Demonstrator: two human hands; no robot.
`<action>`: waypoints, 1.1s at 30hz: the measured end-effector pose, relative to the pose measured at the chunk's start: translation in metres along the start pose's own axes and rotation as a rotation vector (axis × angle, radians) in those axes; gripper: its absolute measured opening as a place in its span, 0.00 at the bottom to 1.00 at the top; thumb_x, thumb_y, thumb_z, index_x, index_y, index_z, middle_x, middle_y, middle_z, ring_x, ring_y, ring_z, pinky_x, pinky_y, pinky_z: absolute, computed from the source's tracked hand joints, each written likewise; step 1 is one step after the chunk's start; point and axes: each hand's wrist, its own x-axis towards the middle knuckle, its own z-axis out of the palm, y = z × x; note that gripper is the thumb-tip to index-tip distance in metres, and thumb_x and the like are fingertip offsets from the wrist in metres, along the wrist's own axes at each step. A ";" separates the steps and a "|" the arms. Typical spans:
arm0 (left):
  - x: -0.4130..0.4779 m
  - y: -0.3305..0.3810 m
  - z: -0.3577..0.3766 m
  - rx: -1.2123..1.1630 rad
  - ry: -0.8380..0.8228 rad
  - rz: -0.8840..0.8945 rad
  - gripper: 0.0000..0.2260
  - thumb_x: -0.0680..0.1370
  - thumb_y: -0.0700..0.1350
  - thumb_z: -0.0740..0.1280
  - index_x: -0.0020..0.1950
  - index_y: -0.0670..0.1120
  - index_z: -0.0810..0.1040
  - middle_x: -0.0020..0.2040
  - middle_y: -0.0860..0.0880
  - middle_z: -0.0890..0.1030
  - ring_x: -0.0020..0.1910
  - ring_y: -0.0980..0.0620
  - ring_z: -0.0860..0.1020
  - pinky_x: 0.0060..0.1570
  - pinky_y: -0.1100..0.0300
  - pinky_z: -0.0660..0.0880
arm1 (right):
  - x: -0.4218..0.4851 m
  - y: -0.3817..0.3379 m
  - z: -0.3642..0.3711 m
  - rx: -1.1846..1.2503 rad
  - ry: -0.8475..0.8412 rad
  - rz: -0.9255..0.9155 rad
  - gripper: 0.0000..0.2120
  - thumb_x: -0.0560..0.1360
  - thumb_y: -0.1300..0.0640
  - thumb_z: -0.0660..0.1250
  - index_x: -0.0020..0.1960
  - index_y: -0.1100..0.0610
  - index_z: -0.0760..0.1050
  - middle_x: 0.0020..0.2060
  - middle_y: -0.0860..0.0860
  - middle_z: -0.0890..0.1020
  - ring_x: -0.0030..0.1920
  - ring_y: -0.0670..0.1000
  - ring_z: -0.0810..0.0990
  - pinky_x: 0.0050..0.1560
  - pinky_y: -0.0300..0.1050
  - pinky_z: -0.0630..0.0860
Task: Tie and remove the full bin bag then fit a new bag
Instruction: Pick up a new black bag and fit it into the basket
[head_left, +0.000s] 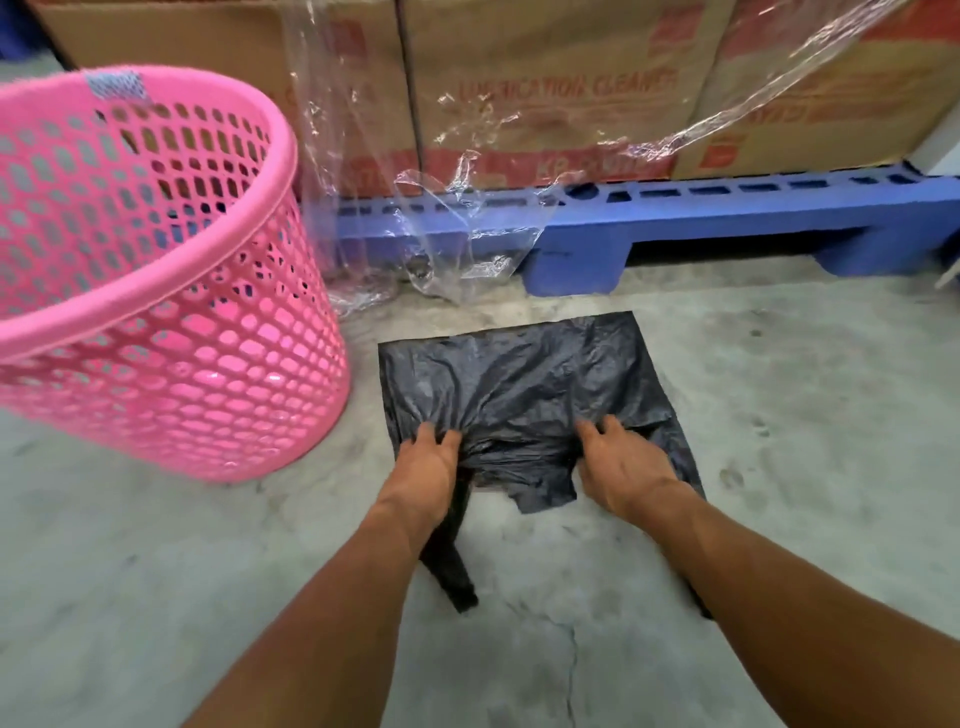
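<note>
Left fingers (439, 439) are curled into bunched black plastic, with a gather of film held. Right fingers (597, 431) are bent likewise and dug into a fold near the bag's near edge. Creases are seen fanning out from both grips. Left hand (423, 470) and right hand (626, 470) are placed palm down, side by side but apart, on the near part of the black bag (519, 379). The bag is spread mostly flat on the concrete floor (779, 467), and a handle strip (457, 577) is trailed back under the left wrist. The pink mesh bin (208, 374) is stood just left of the bag, unlined, not touching it. Behind the bag, a blue pallet (727, 213) is loaded with cardboard boxes (545, 78). Loose clear wrap (457, 244) is draped down over the boxes and pallet to the floor.
</note>
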 end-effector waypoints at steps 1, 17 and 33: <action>-0.001 0.002 0.001 -0.035 0.003 -0.014 0.27 0.78 0.36 0.61 0.76 0.48 0.61 0.75 0.40 0.60 0.69 0.37 0.67 0.70 0.51 0.65 | -0.001 -0.001 0.000 -0.017 0.034 -0.016 0.23 0.79 0.53 0.57 0.72 0.57 0.62 0.67 0.60 0.70 0.61 0.64 0.75 0.55 0.56 0.75; -0.032 0.008 -0.141 -0.014 0.472 0.238 0.14 0.74 0.36 0.62 0.59 0.41 0.74 0.55 0.38 0.75 0.54 0.34 0.76 0.53 0.47 0.73 | -0.038 -0.021 -0.142 0.026 0.500 0.056 0.07 0.71 0.53 0.62 0.44 0.55 0.66 0.40 0.57 0.79 0.36 0.60 0.72 0.35 0.48 0.67; -0.151 -0.123 -0.374 -0.459 1.207 0.381 0.21 0.71 0.34 0.66 0.63 0.39 0.68 0.59 0.37 0.73 0.56 0.37 0.73 0.52 0.52 0.69 | -0.131 -0.193 -0.351 0.307 0.906 -0.114 0.11 0.67 0.61 0.66 0.46 0.52 0.68 0.41 0.54 0.78 0.43 0.60 0.76 0.40 0.51 0.72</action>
